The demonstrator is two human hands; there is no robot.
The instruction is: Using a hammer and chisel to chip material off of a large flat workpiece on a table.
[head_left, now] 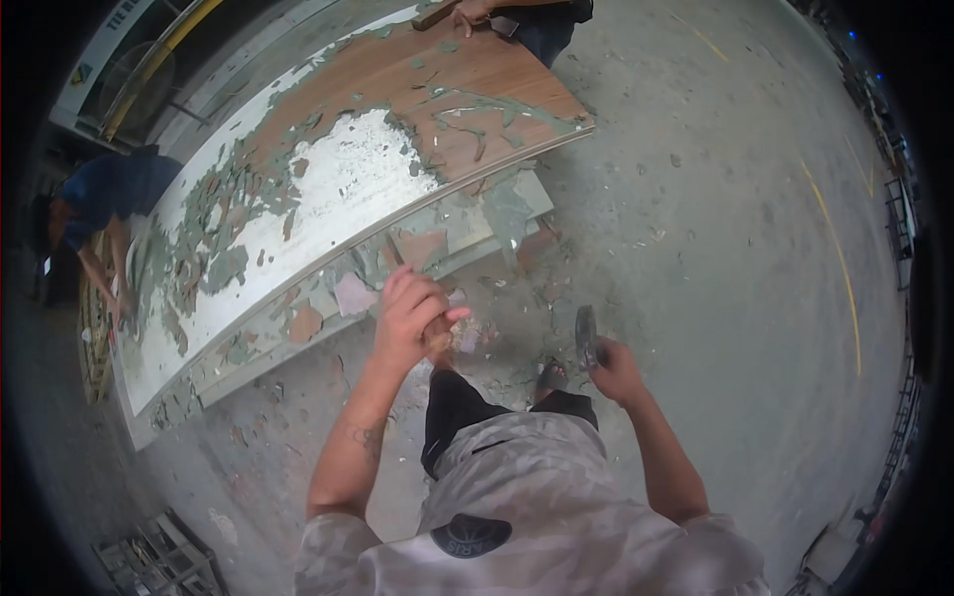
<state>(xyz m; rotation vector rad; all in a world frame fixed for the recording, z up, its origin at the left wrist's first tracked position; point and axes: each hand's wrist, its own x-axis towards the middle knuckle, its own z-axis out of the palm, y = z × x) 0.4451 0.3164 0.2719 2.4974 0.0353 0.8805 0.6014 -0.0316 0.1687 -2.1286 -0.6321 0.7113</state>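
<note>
Chisel (409,280): I see my left hand (412,316) clenched around its wooden handle, blade angled up from the fist to the panel (338,189) edge. Hammer (586,336) is gripped in my right hand (614,370), head above the fist, well apart from the chisel.

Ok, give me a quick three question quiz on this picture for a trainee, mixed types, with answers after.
1. True or false: the right hand holds a hammer.
2. What does the left hand grip?
A. wooden-handled tool
B. paint roller
C. broom
3. Fill in: the big panel has a flaking ____ coating.

Key: 1 true; 2 A; 3 green.
</note>
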